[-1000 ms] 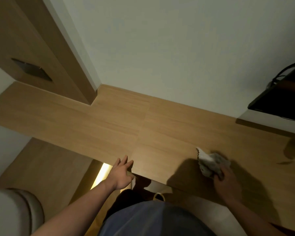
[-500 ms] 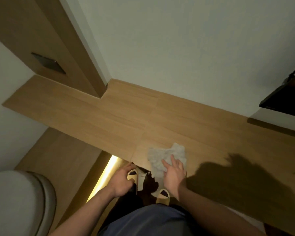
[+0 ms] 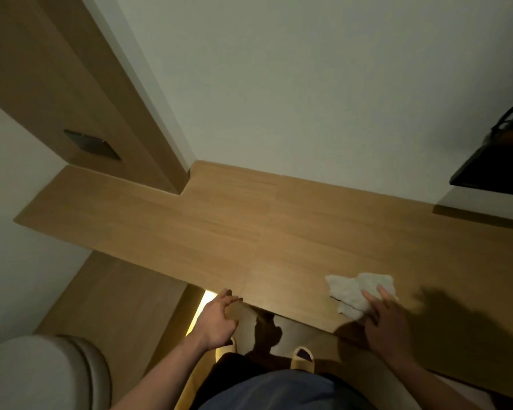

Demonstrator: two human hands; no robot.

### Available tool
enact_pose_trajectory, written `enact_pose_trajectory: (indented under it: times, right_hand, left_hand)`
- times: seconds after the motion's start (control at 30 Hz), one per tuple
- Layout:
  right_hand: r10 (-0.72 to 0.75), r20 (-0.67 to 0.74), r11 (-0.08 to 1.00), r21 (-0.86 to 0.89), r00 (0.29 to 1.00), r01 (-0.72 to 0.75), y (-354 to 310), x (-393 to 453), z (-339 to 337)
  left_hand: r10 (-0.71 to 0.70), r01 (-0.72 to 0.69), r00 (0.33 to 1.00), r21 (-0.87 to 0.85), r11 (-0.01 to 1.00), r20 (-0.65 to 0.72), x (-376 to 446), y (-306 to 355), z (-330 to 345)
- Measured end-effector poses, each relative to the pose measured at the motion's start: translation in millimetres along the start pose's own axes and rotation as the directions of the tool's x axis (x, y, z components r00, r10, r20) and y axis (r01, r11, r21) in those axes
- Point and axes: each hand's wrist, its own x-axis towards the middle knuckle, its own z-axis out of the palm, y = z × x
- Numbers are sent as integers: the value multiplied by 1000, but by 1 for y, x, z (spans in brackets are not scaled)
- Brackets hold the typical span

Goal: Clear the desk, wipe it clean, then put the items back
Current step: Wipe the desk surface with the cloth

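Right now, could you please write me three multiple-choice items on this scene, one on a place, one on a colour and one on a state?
1. Where does the cloth lie?
A. on the desk near its front edge
B. on the floor
C. on the chair

2. What colour is the cloth?
A. blue
B. white
C. black

3. How is the right hand on the cloth?
A. bunching it in a fist
B. lifted off it
C. pressing it with straight fingers

Answers:
1. A, it lies flat on the wood top close to the near edge.
2. B, it shows pale white against the brown wood.
3. C, the fingers lie extended on its near part, while the left hand rests at the desk edge.
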Motion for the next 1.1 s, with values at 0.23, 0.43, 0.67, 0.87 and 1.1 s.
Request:
enact_pose_trajectory:
  times: [0.23,0.43,0.67,0.87,1.1]
  right_hand:
    - [349,-14,937,-11,937,-349,-17,-20,54]
    - [294,59,934,194,954,-300,-179,-32,89]
    - [-122,188,951,303,975,61,-268,-45,121]
    - [136,-60,952,284,989,-114,-203,-45,87]
    - [404,-7,912,77,915,-402,-164,-47,105]
  left_hand:
    - [86,-87,995,27,996,42,23,10,-23]
    - [148,-149,989,25,989,26,32,-16,-53]
    - [46,-62,993,151,987,107,43,-92,-103]
    - [-37,9,994,264,965,102,69,-150,-140]
    - [-37,-33,986,414,910,161,97,-165,-155]
